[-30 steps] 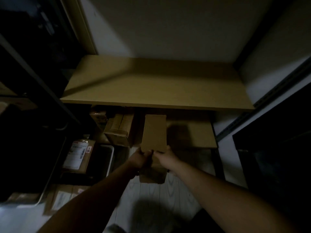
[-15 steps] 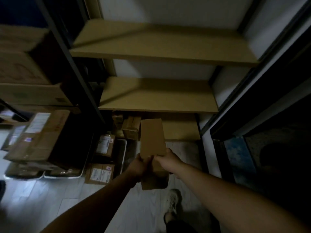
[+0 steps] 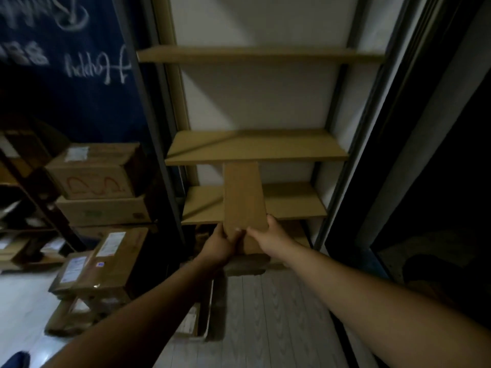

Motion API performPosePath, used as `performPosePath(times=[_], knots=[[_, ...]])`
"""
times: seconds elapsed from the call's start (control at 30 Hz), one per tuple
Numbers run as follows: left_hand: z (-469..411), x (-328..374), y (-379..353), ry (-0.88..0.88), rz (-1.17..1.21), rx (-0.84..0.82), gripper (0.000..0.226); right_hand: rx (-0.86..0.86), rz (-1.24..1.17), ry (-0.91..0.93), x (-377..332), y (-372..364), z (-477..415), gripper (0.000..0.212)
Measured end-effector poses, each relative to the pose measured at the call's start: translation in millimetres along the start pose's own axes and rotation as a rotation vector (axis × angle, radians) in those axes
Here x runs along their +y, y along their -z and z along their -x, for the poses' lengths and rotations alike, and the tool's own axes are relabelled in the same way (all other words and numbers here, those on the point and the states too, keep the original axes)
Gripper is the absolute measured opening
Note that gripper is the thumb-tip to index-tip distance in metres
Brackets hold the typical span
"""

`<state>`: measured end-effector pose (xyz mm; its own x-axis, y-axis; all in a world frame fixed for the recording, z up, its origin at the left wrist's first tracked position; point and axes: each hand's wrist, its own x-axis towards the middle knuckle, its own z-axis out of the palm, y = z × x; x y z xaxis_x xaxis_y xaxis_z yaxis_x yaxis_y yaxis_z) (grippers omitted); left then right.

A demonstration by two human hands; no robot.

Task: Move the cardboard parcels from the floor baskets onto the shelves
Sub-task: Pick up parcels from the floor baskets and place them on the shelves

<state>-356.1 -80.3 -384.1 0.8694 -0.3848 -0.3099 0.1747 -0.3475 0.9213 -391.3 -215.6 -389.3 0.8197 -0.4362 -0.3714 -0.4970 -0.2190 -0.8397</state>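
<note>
At your ten o'clock hangs a dark blue board with white chalk writing too blurred to read. Below it, at nine o'clock, plain stacked boxes sit on a dark-framed rack, the top one bearing a white label. At eight o'clock more labelled boxes are piled low beside the pale floor. Near six o'clock, under your left forearm, a pale-rimmed floor basket holds something too dim to make out.

Just left of centre, your left hand grips the near left corner of the cardboard parcel, fingers curled beneath and thumb on top. The parcel is a long, narrow, plain brown box held in the air lengthways, its far end pointing to twelve o'clock. It crosses in front of the lower shelf and reaches the front edge of the middle shelf; you cannot tell whether it touches either. Your right hand clasps the near right corner, its thumb lying on the top face close to the left thumb.

At twelve o'clock the top shelf stands against a white wall. At three o'clock a dark door frame borders a black opening.
</note>
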Motion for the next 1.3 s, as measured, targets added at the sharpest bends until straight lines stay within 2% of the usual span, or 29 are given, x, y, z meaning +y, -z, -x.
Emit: performPosePath(times=[0.07,0.17,0.3,0.67,0.9,1.13,1.3], knots=[[8,25,4,-0.057,-0.006,0.002,0.072,0.022,0.015,0.051,-19,12,9,0.073],[27,68,4,-0.151,-0.042,0.071,0.059,0.072,0.075,0.141,-50,37,29,0.079],[50,122,-2,-0.3,-0.045,0.111,0.053,0.13,0.058,0.284,-90,76,53,0.08],[94,225,-11,-0.692,0.055,0.125,0.051,0.255,-0.009,0.706,-166,157,112,0.07],[90,237,-11,-0.67,0.221,0.157,0.031,0.275,-0.14,0.731,-172,166,119,0.061],[81,236,-5,-0.674,0.176,0.1,0.046,0.234,-0.28,0.704,-171,167,114,0.076],[76,238,12,-0.584,0.15,-0.037,0.056,0.225,-0.343,0.746,-171,167,113,0.071]])
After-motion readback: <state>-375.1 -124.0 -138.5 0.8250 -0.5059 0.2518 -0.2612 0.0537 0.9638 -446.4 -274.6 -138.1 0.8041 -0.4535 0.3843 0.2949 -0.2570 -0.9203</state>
